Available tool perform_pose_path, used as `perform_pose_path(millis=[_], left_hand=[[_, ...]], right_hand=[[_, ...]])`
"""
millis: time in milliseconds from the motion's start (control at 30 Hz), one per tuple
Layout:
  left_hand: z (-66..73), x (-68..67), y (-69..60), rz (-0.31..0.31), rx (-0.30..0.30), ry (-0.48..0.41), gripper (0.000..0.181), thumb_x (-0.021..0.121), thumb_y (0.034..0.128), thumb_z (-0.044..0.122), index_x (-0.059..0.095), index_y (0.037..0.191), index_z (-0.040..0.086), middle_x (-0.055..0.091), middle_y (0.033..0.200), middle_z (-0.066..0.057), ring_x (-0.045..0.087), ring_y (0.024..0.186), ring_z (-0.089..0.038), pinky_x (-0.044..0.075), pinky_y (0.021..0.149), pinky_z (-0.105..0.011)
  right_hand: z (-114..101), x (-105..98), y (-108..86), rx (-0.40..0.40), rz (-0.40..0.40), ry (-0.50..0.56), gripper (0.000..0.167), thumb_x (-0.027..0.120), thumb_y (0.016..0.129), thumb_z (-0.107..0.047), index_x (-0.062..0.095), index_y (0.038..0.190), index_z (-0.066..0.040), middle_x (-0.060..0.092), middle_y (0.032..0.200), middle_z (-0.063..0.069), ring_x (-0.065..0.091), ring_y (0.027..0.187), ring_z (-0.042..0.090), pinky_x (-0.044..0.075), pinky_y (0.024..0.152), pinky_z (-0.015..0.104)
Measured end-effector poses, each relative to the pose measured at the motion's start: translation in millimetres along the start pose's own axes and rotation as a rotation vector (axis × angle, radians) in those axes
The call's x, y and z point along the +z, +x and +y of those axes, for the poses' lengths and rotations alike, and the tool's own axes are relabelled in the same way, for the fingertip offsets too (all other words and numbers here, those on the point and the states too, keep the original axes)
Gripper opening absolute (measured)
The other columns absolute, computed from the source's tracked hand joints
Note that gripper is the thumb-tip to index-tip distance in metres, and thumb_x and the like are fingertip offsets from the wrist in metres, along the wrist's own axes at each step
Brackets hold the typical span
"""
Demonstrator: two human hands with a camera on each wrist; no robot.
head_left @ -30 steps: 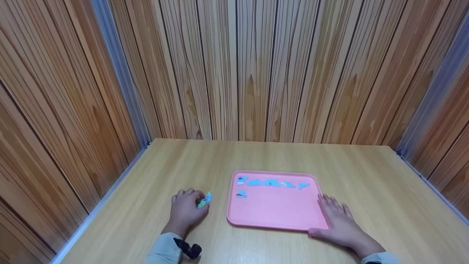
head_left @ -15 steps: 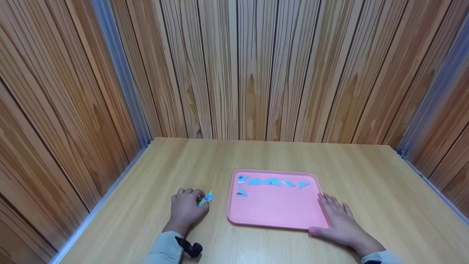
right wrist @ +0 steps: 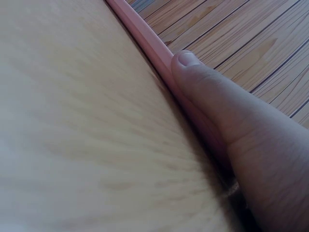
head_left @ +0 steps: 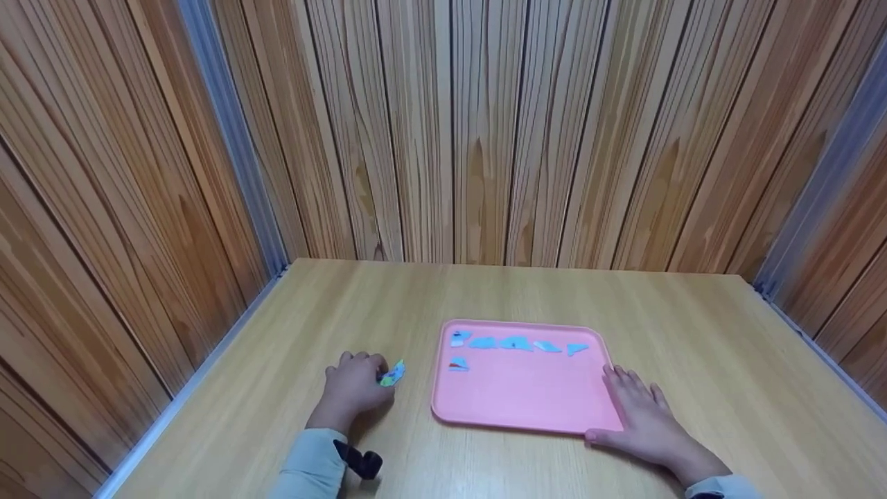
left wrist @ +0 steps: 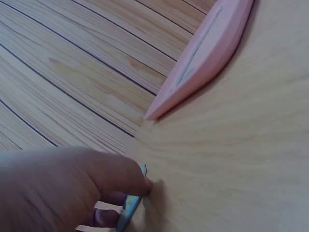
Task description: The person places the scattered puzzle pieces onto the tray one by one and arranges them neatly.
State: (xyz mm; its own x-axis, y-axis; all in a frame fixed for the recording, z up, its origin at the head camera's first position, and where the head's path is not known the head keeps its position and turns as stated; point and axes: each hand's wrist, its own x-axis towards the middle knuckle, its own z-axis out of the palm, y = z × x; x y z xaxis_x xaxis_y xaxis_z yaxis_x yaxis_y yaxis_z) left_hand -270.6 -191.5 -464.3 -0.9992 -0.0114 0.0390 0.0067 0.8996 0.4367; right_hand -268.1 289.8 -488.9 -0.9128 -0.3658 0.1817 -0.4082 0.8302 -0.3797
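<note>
Left of the pink tray (head_left: 527,402), my left hand (head_left: 355,384) pinches a flat blue and green puzzle piece (head_left: 393,374) close above the table. In the left wrist view the same puzzle piece (left wrist: 129,205) stands on edge between thumb and fingers; I cannot tell if it is a single piece. My right hand (head_left: 641,423) rests against the tray's near right corner, fingers spread along the right side and the thumb (right wrist: 193,72) on the near rim. Several blue puzzle pieces (head_left: 516,343) lie in a row along the tray's far side, with another piece (head_left: 459,364) below the row's left end.
The tray lies on a light wooden table (head_left: 374,298). Wood-panelled walls (head_left: 478,138) stand behind the table and at both sides. A black device (head_left: 360,461) is strapped on the left wrist.
My left fingers have shifted slightly around the puzzle piece, and more of its face shows. The whole head view has drifted slightly. My right hand stays on the tray.
</note>
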Motion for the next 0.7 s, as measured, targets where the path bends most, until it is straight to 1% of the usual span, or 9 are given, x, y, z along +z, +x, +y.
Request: perform_pose_path(millis=[133,200,333,433,567,700], left_hand=[[1.3,-1.5,0.0,-0.026,-0.017,-0.055,0.028,0.079,0.0799,0.030,0.073,0.105,0.019,0.062,0.094,0.001,0.048,0.098,-0.027,0.037,0.095,-0.062],[0.8,-1.1,-0.1,-0.029,-0.021,-0.080,0.027,0.080,0.0802,0.029,0.074,0.105,0.019,0.063,0.094,0.001,0.049,0.098,-0.027,0.037,0.095,-0.061],[1.2,1.9,2.8,-0.002,-0.033,-0.082,0.027,0.081,0.0780,0.029,0.074,0.102,0.019,0.064,0.092,0.001,0.049,0.096,-0.027,0.038,0.090,-0.054],[4.3,4.6,6.1,0.023,-0.072,-0.095,0.029,0.081,0.0770,0.029,0.073,0.103,0.019,0.063,0.093,0.000,0.048,0.096,-0.027,0.038,0.086,-0.049],[11.5,7.0,11.0,0.045,-0.118,-0.156,0.033,0.081,0.0778,0.027,0.072,0.109,0.020,0.061,0.099,-0.001,0.047,0.099,-0.028,0.039,0.086,-0.046],[21.3,9.4,15.9,0.060,-0.133,-0.196,0.035,0.081,0.0779,0.026,0.072,0.112,0.021,0.060,0.104,-0.001,0.047,0.100,-0.027,0.039,0.086,-0.044]], right_hand=[[-0.3,-1.0,-0.4,0.006,-0.013,-0.004,0.116,0.073,0.078,-0.065,0.025,0.156,0.005,0.026,0.158,0.034,0.017,0.145,0.057,0.006,0.109,0.074],[-0.5,-1.4,-0.6,0.011,-0.021,-0.007,0.116,0.072,0.078,-0.065,0.024,0.156,0.005,0.025,0.158,0.034,0.017,0.145,0.057,0.006,0.109,0.074],[-0.6,-1.4,-2.6,0.005,-0.011,0.012,0.114,0.074,0.078,-0.062,0.025,0.156,0.005,0.025,0.158,0.035,0.016,0.145,0.058,0.006,0.109,0.074],[-1.2,-1.5,-2.9,-0.003,0.001,0.021,0.113,0.074,0.078,-0.062,0.026,0.156,0.005,0.025,0.158,0.035,0.017,0.145,0.057,0.006,0.109,0.073],[-2.6,-2.3,-1.6,0.004,-0.005,0.008,0.114,0.074,0.078,-0.063,0.026,0.156,0.005,0.026,0.158,0.034,0.018,0.145,0.057,0.006,0.109,0.074],[-3.1,-2.0,-1.1,0.004,-0.006,0.001,0.114,0.074,0.078,-0.063,0.026,0.156,0.005,0.026,0.158,0.034,0.018,0.144,0.057,0.006,0.108,0.074]])
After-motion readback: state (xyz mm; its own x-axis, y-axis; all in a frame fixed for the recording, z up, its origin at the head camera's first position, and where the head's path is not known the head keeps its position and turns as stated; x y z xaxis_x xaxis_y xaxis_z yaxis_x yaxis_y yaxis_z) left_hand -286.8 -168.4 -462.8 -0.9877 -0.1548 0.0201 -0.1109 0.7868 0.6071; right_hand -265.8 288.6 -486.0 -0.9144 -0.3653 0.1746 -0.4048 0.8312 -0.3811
